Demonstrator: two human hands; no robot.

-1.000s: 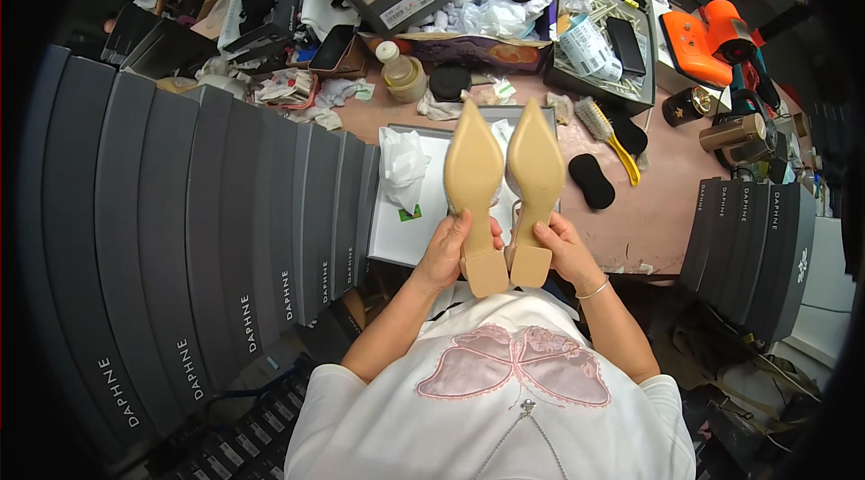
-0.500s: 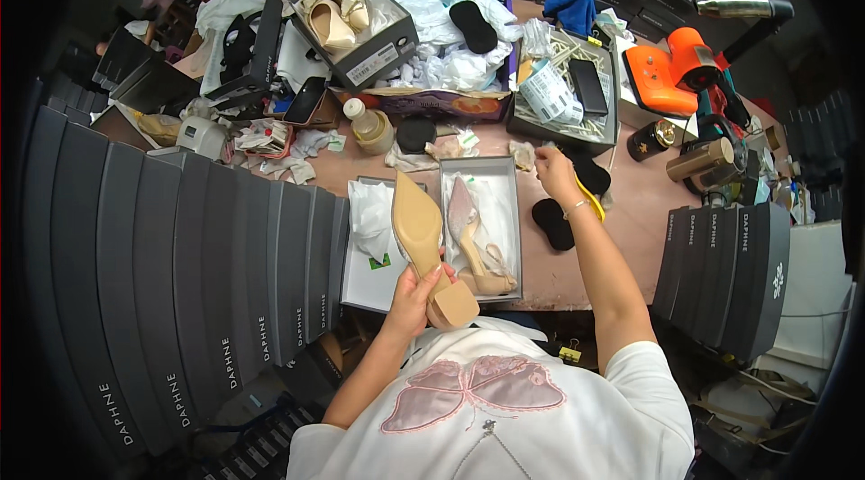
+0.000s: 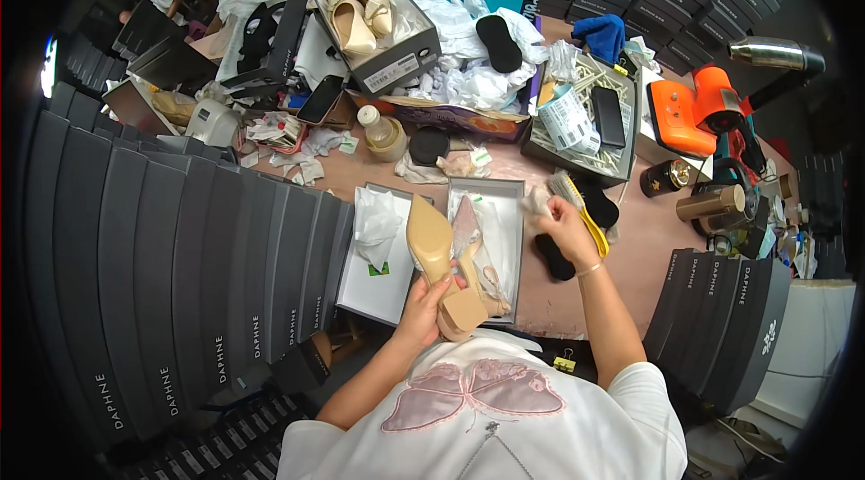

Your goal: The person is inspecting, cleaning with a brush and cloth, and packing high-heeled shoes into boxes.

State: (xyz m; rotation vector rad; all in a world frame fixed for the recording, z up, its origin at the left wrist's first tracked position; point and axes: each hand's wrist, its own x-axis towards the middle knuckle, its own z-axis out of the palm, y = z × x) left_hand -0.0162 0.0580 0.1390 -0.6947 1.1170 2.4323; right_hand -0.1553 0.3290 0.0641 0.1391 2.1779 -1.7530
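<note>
The left hand (image 3: 422,300) is clamped around the heel end of one beige shoe (image 3: 438,259), sole up, its pointed toe aimed away from the person. The shoe hangs over an open shoebox (image 3: 505,201) on the table (image 3: 649,246). A second shoe (image 3: 476,250), the other of the pair, lies inside that box on white tissue. Just left of the box sits its lid (image 3: 374,286), upturned, with one crumpled wad of paper (image 3: 377,223) in it.

The right hand (image 3: 560,226) is curled shut around a small pale wad (image 3: 538,201) beside the box's right wall. Near this hand lie one brush (image 3: 577,205) with a yellow handle and two black pads (image 3: 553,256), one below the hand and one just past the brush.

Farther back, another open shoebox (image 3: 396,56) holds two more cream shoes (image 3: 351,22). One small bottle (image 3: 383,133) stands near one black round lid (image 3: 429,145). Two phones are in view: one (image 3: 319,99) left of the bottle, one (image 3: 609,116) in a grey tray (image 3: 631,151). One orange heat gun (image 3: 698,106) rests at the right. Dark flat boxes (image 3: 180,255) stand in rows on both sides.
</note>
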